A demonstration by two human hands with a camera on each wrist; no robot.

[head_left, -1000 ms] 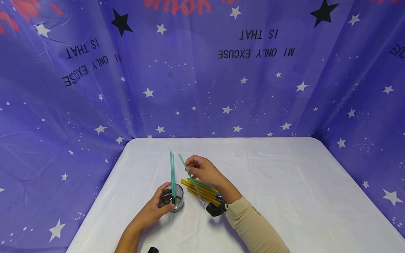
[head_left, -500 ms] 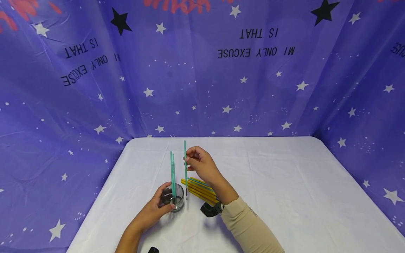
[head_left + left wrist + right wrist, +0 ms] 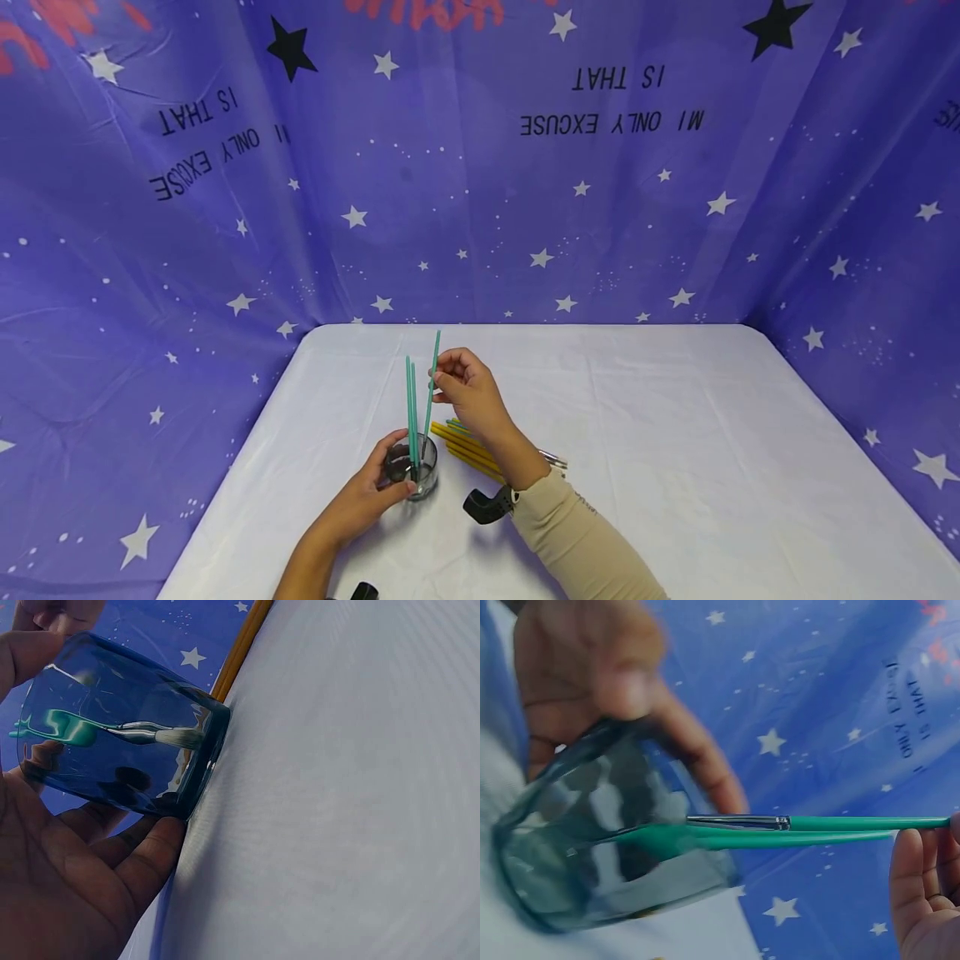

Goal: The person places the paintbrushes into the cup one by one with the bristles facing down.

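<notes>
My left hand grips a clear drinking glass, thumb on the near side and fingers round the far side. Two green-handled paintbrushes lean in it, handles up; through its wall in the left wrist view shows a brush's pale bristles. My right hand pinches another green paintbrush by its handle, bristle end down. That brush's metal ferrule is at the glass mouth in the right wrist view; its bristles cannot be made out there.
Several yellow-handled paintbrushes and some green ones lie right of the glass, partly under my right forearm. Both wrists wear black cameras; the right one hangs near the tabletop. A white cloth covers the table, with a purple star-printed curtain behind.
My right hand has lifted the green paintbrush off the pile, turned it from slanted to nearly upright, and brought it left to the glass mouth. The left hand stays on the glass.
</notes>
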